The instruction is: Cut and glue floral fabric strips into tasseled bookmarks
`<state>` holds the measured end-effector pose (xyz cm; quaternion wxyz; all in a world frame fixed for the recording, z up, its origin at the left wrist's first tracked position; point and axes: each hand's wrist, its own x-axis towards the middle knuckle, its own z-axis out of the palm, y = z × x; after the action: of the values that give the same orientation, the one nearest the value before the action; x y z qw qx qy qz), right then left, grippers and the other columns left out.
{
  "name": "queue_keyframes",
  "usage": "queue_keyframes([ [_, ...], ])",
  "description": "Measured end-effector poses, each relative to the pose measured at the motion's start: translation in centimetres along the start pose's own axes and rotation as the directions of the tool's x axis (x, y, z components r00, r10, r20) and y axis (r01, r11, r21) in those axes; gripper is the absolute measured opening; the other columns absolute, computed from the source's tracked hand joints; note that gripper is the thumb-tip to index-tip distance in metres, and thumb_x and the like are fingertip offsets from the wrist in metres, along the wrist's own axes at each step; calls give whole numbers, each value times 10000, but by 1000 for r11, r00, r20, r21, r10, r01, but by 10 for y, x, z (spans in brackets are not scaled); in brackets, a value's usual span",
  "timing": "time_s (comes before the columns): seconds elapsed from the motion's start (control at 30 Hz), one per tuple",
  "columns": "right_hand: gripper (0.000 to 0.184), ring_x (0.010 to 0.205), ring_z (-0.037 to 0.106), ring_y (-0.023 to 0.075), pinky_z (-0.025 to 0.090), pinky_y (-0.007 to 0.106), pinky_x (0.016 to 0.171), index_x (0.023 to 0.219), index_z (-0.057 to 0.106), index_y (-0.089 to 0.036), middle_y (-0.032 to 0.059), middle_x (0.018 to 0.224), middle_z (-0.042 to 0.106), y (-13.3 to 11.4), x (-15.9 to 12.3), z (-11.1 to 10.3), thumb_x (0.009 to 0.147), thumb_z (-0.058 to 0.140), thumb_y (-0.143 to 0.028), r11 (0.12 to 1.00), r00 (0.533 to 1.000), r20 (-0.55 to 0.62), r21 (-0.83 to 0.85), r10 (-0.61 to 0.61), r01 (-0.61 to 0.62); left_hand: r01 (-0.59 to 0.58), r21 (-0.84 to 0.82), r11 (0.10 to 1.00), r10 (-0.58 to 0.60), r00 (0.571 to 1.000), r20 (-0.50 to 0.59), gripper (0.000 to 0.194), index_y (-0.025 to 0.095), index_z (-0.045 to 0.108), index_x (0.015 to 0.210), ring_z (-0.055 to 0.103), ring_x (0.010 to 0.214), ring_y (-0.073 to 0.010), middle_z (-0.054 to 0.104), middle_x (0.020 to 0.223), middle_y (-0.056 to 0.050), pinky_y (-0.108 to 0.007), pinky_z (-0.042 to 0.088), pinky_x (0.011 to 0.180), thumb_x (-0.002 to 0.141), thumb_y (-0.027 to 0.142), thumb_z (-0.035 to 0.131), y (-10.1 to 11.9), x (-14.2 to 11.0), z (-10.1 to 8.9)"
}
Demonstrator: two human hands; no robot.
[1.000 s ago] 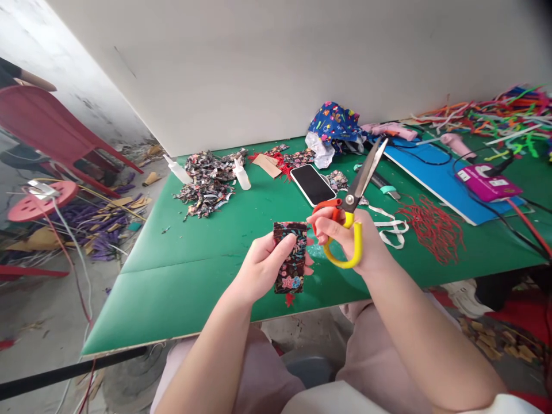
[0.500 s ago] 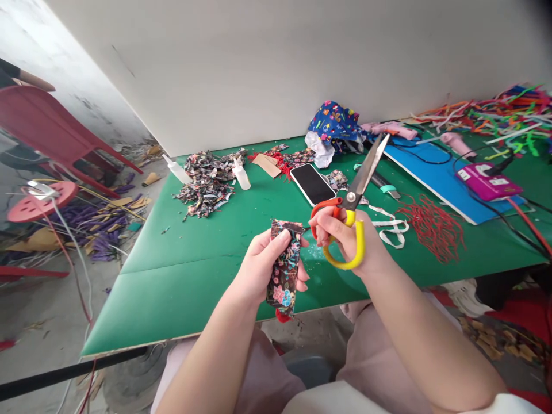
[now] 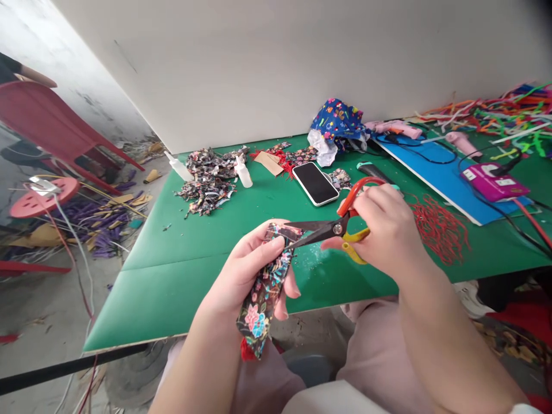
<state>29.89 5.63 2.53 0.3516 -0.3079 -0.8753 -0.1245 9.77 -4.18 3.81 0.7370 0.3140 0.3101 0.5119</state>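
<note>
My left hand [image 3: 259,259] grips a dark floral fabric strip [image 3: 263,293] between thumb and fingers, over the table's front edge. A red tassel-like bit [image 3: 247,349] hangs at the strip's lower end. Held in my right hand [image 3: 382,224] is a pair of scissors [image 3: 321,231], one handle red and the other yellow. The blades are parted and lie at the strip's upper end, close to my left thumb. Whether the fabric sits fully between the blades I cannot tell.
On the green table [image 3: 172,293] are fabric scraps [image 3: 207,195], two squeeze bottles [image 3: 244,172], a phone [image 3: 317,184], red cords [image 3: 440,230], a blue board [image 3: 435,172], a magenta power box [image 3: 494,181] and pink glue guns [image 3: 463,144]. A red chair [image 3: 64,121] stands left, with a person's arm above it.
The scissors have swung from pointing upward to pointing left, and their blades now reach the strip's top end. My left hand has tilted the strip, its lower end shifting left and down.
</note>
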Motion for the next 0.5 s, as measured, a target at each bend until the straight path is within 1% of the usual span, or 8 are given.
queue_keyframes([
  [0.07, 421, 716, 423, 200, 401, 338, 687, 721, 502, -201, 39, 678, 458, 2, 0, -1, 744, 545, -619, 999, 1000, -21, -35, -18, 17, 62, 30, 998, -61, 998, -19, 145, 202, 549, 992, 602, 337, -173, 694, 568, -37, -154, 428, 279, 886, 266, 473, 5, -3, 3],
  [0.2, 401, 693, 414, 186, 396, 326, 665, 688, 508, -206, 31, 654, 446, 1, 1, -2, 763, 539, -598, 999, 999, -30, -31, -28, 27, 124, 57, 991, -121, 991, -58, 141, 200, 538, 994, 606, 342, -177, 693, 566, -42, -165, 441, 286, 896, 229, 442, 12, -6, 10],
  [0.37, 357, 685, 408, 178, 384, 322, 644, 680, 524, -201, 29, 649, 441, -1, 0, -2, 779, 551, -543, 999, 999, -23, -21, -31, 30, 173, 66, 983, -170, 985, -43, 123, 214, 523, 988, 598, 329, -181, 688, 551, -39, -169, 433, 278, 892, 248, 453, 13, -5, 9],
  [0.5, 266, 694, 416, 179, 367, 325, 641, 705, 547, -202, 25, 649, 446, -1, -2, -1, 801, 550, -450, 999, 998, -47, -30, -43, 42, 175, 42, 984, -173, 984, -32, 126, 204, 528, 969, 577, 299, -173, 673, 521, -32, -152, 408, 264, 871, 274, 489, 10, -5, 6],
])
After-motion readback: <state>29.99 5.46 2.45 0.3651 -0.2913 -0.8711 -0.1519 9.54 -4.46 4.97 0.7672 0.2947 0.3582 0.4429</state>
